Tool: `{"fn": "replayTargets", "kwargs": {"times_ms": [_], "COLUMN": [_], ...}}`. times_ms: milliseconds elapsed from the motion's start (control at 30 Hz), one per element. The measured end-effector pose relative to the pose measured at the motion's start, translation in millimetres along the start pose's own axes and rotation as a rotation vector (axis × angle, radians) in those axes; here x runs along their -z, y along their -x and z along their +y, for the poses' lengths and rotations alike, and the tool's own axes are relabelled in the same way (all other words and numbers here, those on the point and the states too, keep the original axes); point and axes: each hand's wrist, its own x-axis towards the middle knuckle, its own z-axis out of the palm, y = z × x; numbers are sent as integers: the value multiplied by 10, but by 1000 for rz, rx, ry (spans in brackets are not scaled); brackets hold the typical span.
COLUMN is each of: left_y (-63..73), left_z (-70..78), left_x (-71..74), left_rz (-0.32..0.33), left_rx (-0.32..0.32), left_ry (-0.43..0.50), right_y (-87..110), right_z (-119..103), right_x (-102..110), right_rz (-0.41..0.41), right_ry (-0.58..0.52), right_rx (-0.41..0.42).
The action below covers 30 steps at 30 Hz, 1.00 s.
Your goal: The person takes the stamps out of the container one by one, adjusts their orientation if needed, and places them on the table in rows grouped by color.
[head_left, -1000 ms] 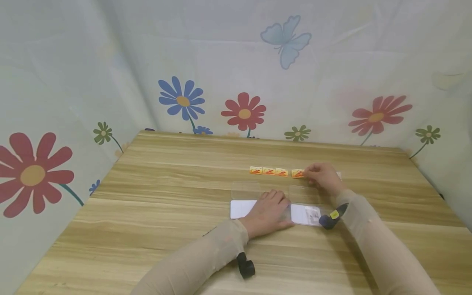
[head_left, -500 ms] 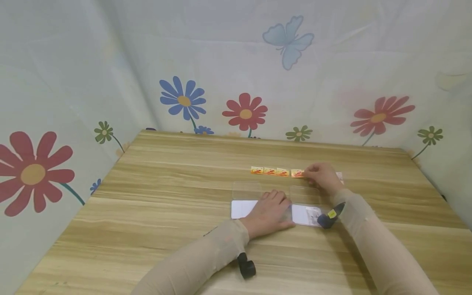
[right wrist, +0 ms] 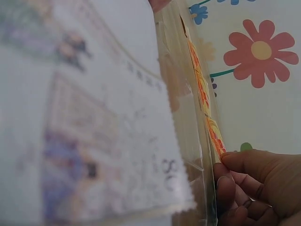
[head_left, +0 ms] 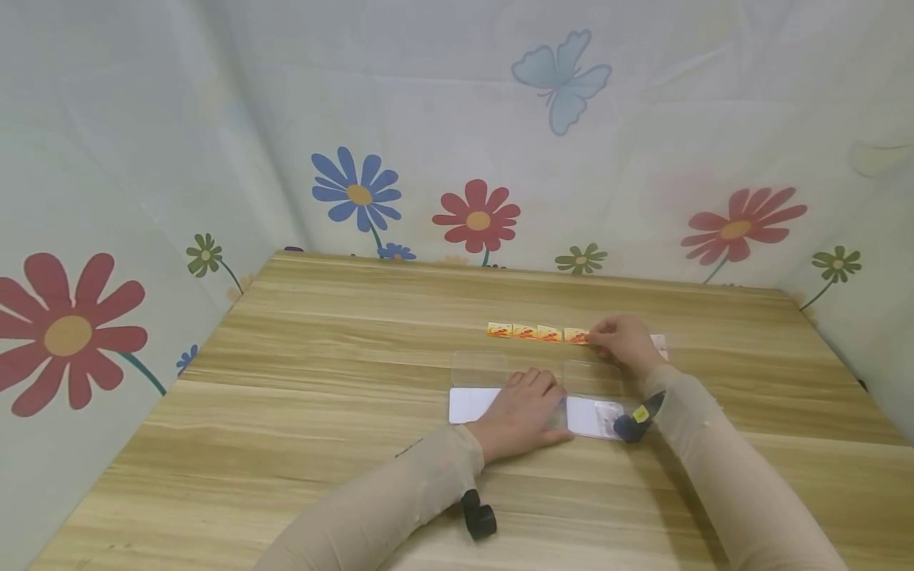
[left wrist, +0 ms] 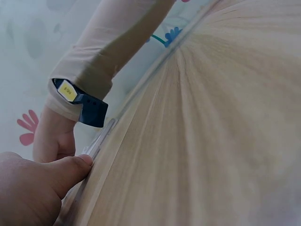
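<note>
My right hand (head_left: 620, 342) pinches the right end of a small yellow-and-orange stamp (head_left: 575, 336), the last in a row on the table. To its left lie several matching stamps (head_left: 524, 332), edge to edge. My left hand (head_left: 521, 412) lies palm down with spread fingers over the middle of white cards in clear plastic cases (head_left: 471, 404). In the left wrist view its thumb (left wrist: 70, 172) touches a case's edge. A pale printed stamp (right wrist: 94, 155) with a perforated edge and "80" fills much of the right wrist view; it lies at the right case's end.
Two clear plastic lids (head_left: 478, 369) lie flat behind the cases. Another pale stamp (head_left: 660, 346) shows partly behind the right wrist. The wooden table (head_left: 321, 333) ends at a flower-printed curtain (head_left: 400, 95).
The stamp under my right fingers has slid slightly left, narrowing its gap to the row. My left hand keeps its place on the cases; the head view has shifted a little.
</note>
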Motion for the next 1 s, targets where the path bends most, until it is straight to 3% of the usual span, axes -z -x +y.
{"fn": "replayTargets", "kwargs": {"times_ms": [500, 1000], "left_y": [1, -9], "left_z": [3, 8], "left_x": [7, -5], "left_rz": [-3, -3], "left_rx": [7, 11], "left_ry": [8, 21], "right_y": [-1, 106], "right_z": [-26, -49], "right_x": [-21, 47], "right_rz": [28, 15], "right_ry": [52, -29], "right_rx": [17, -7]}}
